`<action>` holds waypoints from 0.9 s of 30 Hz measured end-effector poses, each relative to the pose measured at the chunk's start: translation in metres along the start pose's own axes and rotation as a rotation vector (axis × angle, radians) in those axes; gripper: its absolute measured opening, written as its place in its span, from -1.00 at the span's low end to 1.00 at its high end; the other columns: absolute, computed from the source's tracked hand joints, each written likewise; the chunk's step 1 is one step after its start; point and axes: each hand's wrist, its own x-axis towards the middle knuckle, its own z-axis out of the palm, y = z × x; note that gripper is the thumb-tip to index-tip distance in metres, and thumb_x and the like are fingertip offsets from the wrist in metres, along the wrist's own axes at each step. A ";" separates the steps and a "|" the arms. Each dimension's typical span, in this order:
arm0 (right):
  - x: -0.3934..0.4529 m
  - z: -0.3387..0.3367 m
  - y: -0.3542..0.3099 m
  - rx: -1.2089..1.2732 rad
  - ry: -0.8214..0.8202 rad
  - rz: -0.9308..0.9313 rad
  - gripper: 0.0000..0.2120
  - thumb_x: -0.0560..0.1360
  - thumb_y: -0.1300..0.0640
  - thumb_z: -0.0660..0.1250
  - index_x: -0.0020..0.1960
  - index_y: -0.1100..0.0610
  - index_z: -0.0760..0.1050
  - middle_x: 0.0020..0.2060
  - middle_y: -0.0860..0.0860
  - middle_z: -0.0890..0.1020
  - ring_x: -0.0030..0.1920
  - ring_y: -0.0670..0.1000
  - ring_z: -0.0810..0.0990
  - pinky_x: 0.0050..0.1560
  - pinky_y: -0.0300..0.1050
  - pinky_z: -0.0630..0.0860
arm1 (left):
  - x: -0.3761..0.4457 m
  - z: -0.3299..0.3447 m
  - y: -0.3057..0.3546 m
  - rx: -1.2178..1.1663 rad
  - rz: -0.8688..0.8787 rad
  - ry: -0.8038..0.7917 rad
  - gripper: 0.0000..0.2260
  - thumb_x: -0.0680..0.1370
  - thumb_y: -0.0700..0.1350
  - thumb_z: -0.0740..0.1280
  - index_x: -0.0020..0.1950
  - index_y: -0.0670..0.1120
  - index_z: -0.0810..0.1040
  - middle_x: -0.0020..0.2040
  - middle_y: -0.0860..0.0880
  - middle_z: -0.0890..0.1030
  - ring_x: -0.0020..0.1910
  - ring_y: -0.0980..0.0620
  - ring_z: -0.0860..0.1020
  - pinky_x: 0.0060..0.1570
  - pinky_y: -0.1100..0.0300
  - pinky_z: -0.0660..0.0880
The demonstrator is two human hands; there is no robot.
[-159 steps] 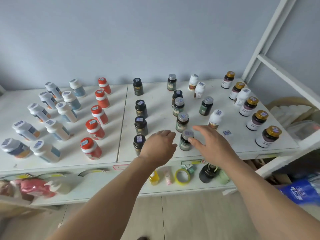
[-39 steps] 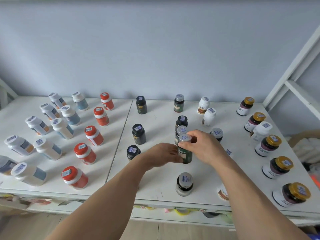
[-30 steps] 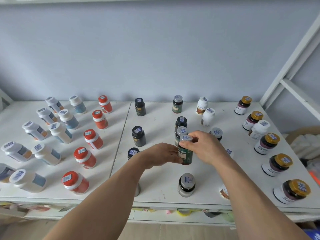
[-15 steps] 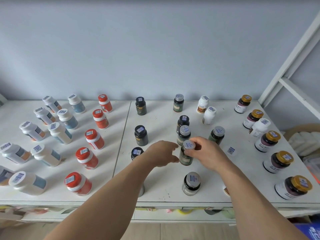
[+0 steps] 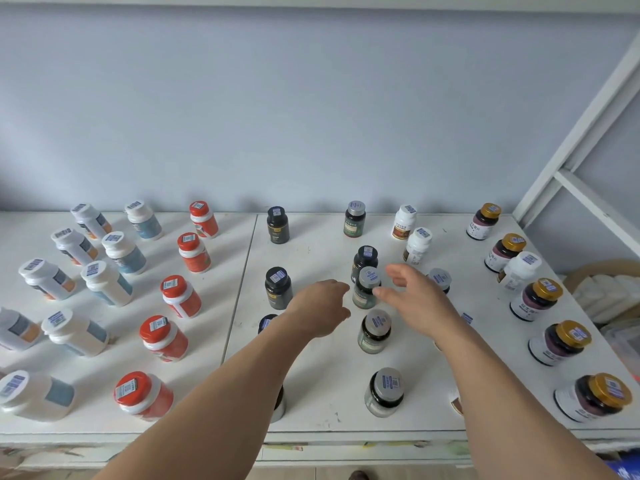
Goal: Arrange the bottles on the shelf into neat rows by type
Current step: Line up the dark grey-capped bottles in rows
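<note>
Both hands hover released, left hand (image 5: 323, 308) at nine o'clock, right hand (image 5: 414, 299) at three o'clock of a grey-capped bottle (image 5: 366, 287); five red bottles (image 5: 180, 296) stand on the shelf (image 5: 311, 407).

White shelf (image 5: 311, 393) seen across lower frame; white-capped bottles (image 5: 107, 282) at left, red bottles (image 5: 180, 296) beside, dark bottles (image 5: 367, 287) centre, gold-capped bottles (image 5: 535, 299) at right

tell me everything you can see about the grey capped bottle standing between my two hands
The grey-capped bottle is small, round and dark green, seemingly glossy plastic or glass, with a pale label on its side and a blue-and-white sticker on its flat grey cap. It stands upright on the white shelf, just in front of a black-capped bottle and behind two more grey-capped ones. The left hand and right hand flank it with relaxed fingers; the right thumb looks near it, contact unclear.
</note>
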 end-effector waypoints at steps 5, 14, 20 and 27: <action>0.027 0.010 -0.010 -0.131 -0.099 -0.003 -0.42 0.41 -0.08 0.45 0.37 -0.01 0.38 0.22 -0.05 0.55 0.19 -0.01 0.50 0.09 -0.14 0.37 | 0.018 -0.003 -0.005 -0.027 -0.045 -0.031 -0.52 0.56 0.04 0.30 0.45 -0.03 0.33 0.37 -0.03 0.44 0.33 -0.07 0.40 0.27 0.02 0.39; 0.037 0.009 -0.004 -0.063 -0.080 -0.035 -0.68 0.36 -0.08 0.47 0.07 -0.07 0.51 -0.09 -0.11 0.62 -0.05 -0.02 0.57 0.01 -0.03 0.51 | 0.037 -0.003 -0.002 -0.271 -0.088 -0.099 -0.50 0.48 0.10 0.41 0.38 0.02 0.43 0.28 0.03 0.54 0.25 0.03 0.49 0.19 0.16 0.41; 0.037 -0.004 -0.021 -0.078 -0.028 -0.044 -0.61 0.34 -0.24 0.43 0.06 -0.08 0.48 -0.11 -0.15 0.60 -0.09 -0.08 0.56 -0.16 -0.17 0.41 | 0.036 -0.015 -0.001 -0.459 -0.041 -0.160 -0.71 0.43 0.07 0.46 0.11 0.05 0.58 0.05 0.08 0.64 0.07 0.05 0.57 0.11 0.05 0.52; 0.036 -0.005 -0.037 -0.106 0.033 -0.006 -0.53 0.29 -0.36 0.38 -0.01 -0.04 0.48 -0.15 -0.12 0.61 -0.14 -0.07 0.57 -0.26 -0.17 0.39 | 0.033 -0.032 -0.010 -0.517 0.011 -0.224 -0.74 0.45 0.02 0.45 0.12 0.04 0.60 0.03 0.10 0.65 0.06 0.07 0.57 0.10 0.15 0.49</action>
